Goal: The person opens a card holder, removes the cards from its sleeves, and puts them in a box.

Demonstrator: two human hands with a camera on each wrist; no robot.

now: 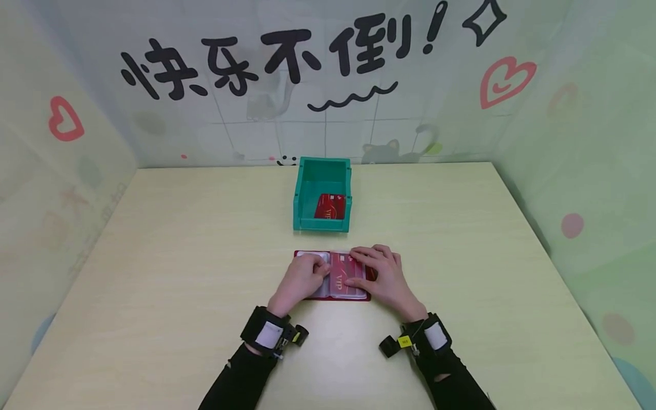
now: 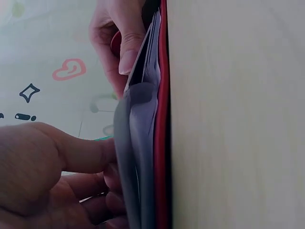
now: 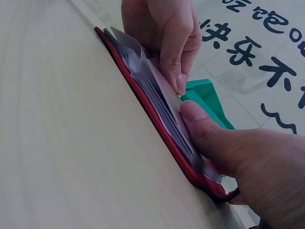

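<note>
An open card holder [image 1: 348, 298] with a red cover and clear plastic sleeves lies on the table, a red VIP card [image 1: 339, 276] showing in its right half. With curled fingers my left hand [image 1: 303, 276] pinches the plastic sleeves [image 2: 143, 119] near the middle fold. The right hand [image 1: 381, 279] grips the holder's right side, its thumb [image 3: 195, 112] pressed on the sleeve over the card. Seen edge-on in the right wrist view, the sleeves fan slightly apart above the red cover [image 3: 143, 102]. My hands hide part of both pages.
Just beyond the holder stands a green bin [image 1: 322, 225] with another red VIP card [image 1: 330, 206] inside. The pale wooden table [image 1: 179, 239] extends around it, bounded by printed curtains [image 1: 579, 171] at the back and sides.
</note>
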